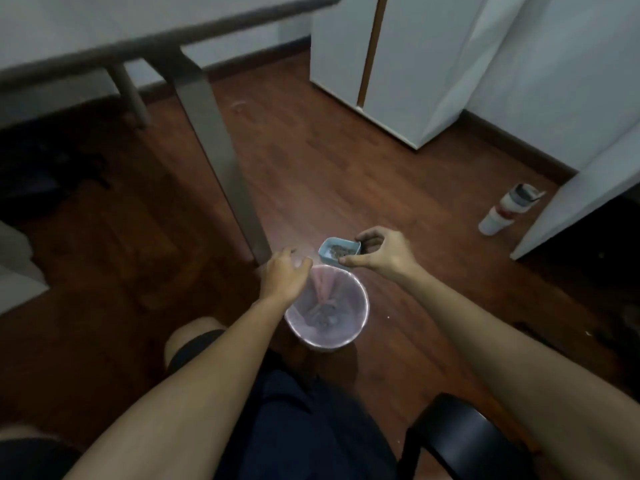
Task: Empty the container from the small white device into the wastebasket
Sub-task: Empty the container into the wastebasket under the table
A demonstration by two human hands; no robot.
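Observation:
My right hand (384,252) pinches a small light-blue container (337,253) with dark bits inside, held level just above the far rim of the wastebasket (360,327). The wastebasket is a small round bin with a pale pink liner and crumpled waste at its bottom, standing on the wooden floor between my knees. My left hand (285,275) hovers over the bin's left rim, fingers loosely curled and holding nothing. The small white device is out of sight.
A grey table leg (221,161) stands just behind the bin, under a desk edge (173,32). A white bottle (507,209) lies on the floor at right near white cabinets (415,64). A black chair arm (460,434) is at lower right.

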